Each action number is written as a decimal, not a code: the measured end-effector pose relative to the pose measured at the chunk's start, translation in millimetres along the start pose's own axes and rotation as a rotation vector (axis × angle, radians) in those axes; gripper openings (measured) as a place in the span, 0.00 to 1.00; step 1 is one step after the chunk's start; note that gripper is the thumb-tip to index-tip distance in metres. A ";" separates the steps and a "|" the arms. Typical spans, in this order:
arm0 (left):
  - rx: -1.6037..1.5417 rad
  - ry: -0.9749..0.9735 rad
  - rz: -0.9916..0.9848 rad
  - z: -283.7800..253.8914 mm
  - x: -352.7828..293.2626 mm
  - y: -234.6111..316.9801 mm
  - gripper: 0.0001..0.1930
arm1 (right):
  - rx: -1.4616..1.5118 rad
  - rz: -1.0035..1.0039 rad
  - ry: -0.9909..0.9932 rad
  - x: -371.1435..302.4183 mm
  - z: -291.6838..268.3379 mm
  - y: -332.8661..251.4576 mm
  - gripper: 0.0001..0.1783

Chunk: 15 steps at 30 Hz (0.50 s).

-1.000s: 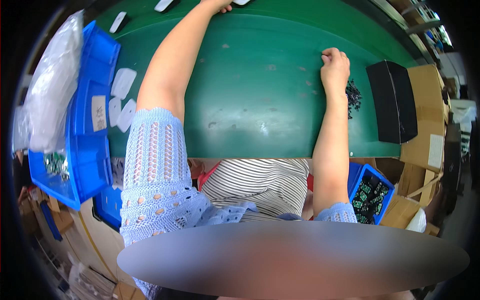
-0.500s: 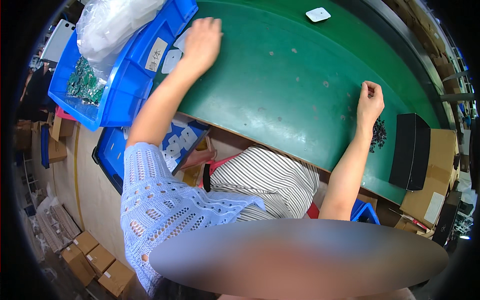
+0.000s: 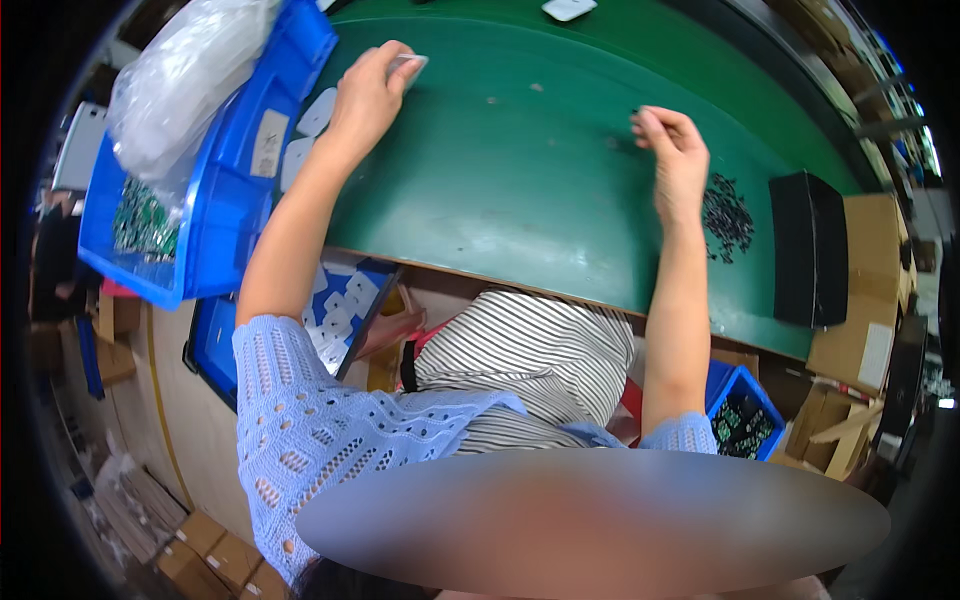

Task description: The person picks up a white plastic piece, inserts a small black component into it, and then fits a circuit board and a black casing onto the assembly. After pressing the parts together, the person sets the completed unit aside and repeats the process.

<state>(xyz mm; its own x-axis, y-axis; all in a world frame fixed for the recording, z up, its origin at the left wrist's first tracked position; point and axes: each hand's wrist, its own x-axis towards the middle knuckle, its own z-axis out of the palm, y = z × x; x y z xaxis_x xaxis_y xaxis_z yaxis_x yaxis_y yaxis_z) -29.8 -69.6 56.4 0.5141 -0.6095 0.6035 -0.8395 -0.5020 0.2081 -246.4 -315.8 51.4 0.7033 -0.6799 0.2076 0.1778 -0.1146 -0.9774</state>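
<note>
My left hand point(image 3: 364, 100) is closed on a thin white plastic cover point(image 3: 412, 61), held above the green work surface point(image 3: 500, 170). Beside that wrist lie other white rounded covers point(image 3: 317, 113), next to the blue bin. My right hand point(image 3: 682, 158) is pinched over the right part of the surface. A dark speck shows at its fingertips, too small to name for sure. A loose pile of small black parts point(image 3: 728, 218) lies just right of this hand. One more white piece point(image 3: 569, 9) rests at the far edge.
At the left stands a blue bin point(image 3: 225, 190) with green circuit boards point(image 3: 143, 222) and a clear plastic bag point(image 3: 180, 95). Below it, a blue tray point(image 3: 212, 340) holds white parts. A black box point(image 3: 808, 250) and a cardboard box point(image 3: 868, 285) border the right. A blue crate point(image 3: 765, 400) sits lower right.
My left hand has come away from the covers by the bin and now shows a white cover in its fingers. My right hand has moved left and away from me, off the black pile.
</note>
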 end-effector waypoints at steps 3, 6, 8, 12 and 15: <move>-1.117 -0.348 -0.446 10.7 6.6 65.2 0.09 | 0.254 0.044 -0.128 -8.6 14.9 -9.7 0.09; -1.099 -0.501 -0.497 33.8 8.1 106.7 0.13 | 0.307 0.079 -0.153 -16.0 17.7 -10.2 0.08; -1.227 -0.585 -0.692 43.2 14.6 132.2 0.17 | 0.295 0.106 -0.151 -18.4 16.8 -7.8 0.08; -1.712 -0.710 -0.887 52.6 11.4 136.3 0.17 | 0.120 -0.033 -0.122 -19.8 26.3 3.2 0.06; -1.864 -0.711 -0.901 44.1 8.8 134.3 0.17 | -0.017 -0.115 -0.124 -17.5 29.2 9.9 0.06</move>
<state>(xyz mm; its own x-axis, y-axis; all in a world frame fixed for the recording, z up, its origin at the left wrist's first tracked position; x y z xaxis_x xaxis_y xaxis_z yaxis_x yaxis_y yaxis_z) -130.3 -169.4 55.7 0.3494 -0.8980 -0.2675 0.6589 0.0325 0.7516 -236.8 -284.0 39.2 0.7589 -0.5669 0.3205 0.2508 -0.1998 -0.9472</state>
